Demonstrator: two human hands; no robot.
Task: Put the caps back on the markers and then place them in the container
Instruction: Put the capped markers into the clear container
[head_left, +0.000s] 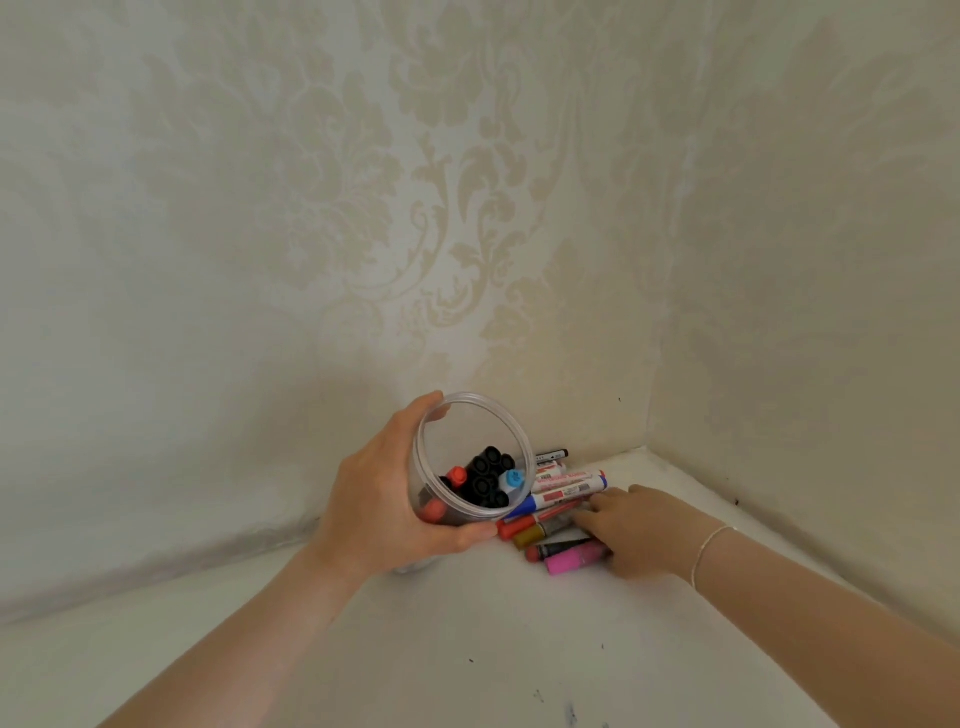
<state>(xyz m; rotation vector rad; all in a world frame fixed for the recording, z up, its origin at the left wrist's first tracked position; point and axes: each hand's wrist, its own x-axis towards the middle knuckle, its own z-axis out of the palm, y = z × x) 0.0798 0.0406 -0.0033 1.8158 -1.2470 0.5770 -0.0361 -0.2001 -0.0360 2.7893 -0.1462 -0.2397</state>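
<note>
Several loose markers (558, 512) lie in the far corner of the table (467, 649), right of the tilted clear container (470, 460). The left hand (384, 499) grips its wall; the right hand (631, 530) rests on the pile, fingers' curl unclear. Light, stiff, smooth barrels likely roll; pinch mid-barrel.

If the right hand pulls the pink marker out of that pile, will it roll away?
Probably a little: the pink marker looks round-bodied and lies at the pile's near edge on a smooth white surface. The right hand already rests on the pile, so neighbours may shift too.
</note>
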